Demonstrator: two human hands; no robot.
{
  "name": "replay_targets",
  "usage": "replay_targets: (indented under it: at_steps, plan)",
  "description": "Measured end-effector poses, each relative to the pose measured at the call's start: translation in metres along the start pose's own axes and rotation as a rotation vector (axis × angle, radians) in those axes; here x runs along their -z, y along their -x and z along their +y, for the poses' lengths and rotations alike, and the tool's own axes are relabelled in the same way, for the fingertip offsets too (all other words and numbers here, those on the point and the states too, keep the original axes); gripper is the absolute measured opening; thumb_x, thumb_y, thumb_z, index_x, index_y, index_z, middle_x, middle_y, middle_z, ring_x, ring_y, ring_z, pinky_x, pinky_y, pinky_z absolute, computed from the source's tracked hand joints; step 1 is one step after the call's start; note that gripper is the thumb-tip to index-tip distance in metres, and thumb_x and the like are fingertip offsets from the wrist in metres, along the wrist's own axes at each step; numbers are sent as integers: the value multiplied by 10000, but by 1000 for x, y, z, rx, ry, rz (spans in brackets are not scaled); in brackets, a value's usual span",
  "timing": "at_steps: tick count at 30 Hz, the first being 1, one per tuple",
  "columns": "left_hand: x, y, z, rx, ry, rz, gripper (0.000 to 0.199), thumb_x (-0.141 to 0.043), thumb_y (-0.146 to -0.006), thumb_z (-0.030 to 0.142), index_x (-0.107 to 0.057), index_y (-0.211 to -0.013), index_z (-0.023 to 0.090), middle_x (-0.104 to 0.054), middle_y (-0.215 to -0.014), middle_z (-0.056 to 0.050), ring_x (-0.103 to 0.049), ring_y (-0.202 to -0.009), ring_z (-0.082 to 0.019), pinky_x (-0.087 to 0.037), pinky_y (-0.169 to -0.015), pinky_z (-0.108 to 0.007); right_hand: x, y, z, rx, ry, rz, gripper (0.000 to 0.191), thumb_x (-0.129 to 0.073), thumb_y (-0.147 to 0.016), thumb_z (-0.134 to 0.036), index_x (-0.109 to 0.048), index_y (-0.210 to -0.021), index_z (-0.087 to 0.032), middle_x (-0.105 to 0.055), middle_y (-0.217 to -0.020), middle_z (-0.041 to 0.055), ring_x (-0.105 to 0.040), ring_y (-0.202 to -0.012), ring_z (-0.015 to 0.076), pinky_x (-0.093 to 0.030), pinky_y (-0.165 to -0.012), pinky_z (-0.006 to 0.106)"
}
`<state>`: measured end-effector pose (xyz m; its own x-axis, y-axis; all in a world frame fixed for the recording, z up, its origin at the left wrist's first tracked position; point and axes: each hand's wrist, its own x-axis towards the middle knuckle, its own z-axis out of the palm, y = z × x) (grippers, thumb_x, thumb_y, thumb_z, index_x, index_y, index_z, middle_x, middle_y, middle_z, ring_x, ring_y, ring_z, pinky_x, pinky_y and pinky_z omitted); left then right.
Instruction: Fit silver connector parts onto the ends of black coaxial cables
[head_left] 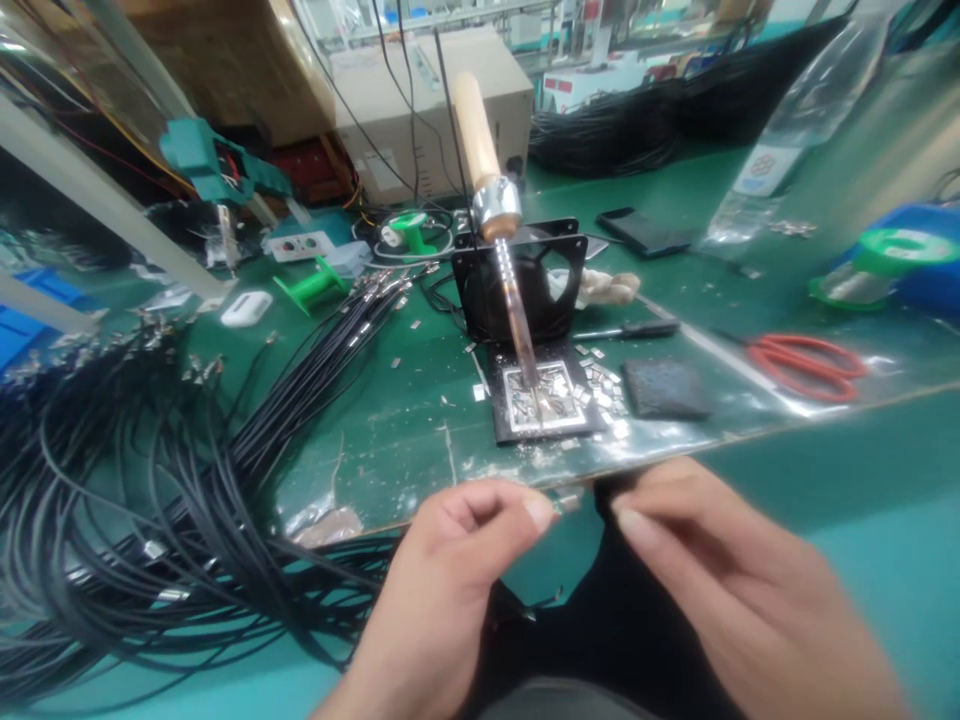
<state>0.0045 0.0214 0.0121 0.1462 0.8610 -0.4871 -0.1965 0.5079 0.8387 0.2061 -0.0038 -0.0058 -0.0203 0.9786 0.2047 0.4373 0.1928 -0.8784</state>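
Note:
My left hand point(476, 540) is closed in a pinch, thumb against forefinger, just in front of the bench edge. A small silvery connector point(570, 500) with a greenish end sticks out from its fingertips. Close by on the right, my right hand point(697, 550) is pinched too; something dark shows at its fingertips, but I cannot make out what it holds. Beyond both hands, a soldering iron point(517, 310) with a wooden handle points down over a framed black plate point(510, 438) covered with small metal pieces. Loose metal pieces point(604, 390) lie beside the plate.
Bundles of black cables point(187, 500) spread over the left side and hang past the edge. A black fan point(517, 290) stands behind the iron. To the right lie a dark block point(666, 390), red-handled scissors point(810, 365), a solder spool point(862, 275) and a plastic bottle point(795, 140).

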Motion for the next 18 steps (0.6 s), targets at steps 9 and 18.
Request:
replay_targets:
  at_steps: [9,18]
  plan:
    - [-8,-9,9,-87,-12,21,208,-887,-809,359,-814,-765,170,-595,-665,32,-348,-599,-81,-374,-615,-216,-14,-5,1,23,37,55,218,-612,-1043,-302,-791,-1163,-334,-784,-944,-80,-739,-757,27,-593,-746,57]
    - [-12,-11,15,-75,-80,80,288,-868,-831,413,-761,-724,168,-453,-606,53,-255,-583,-94,-269,-526,-229,-19,-18,-2,99,53,172,96,-678,-999,-287,-750,-937,-275,-755,-900,-66,-707,-748,43,-599,-778,96]
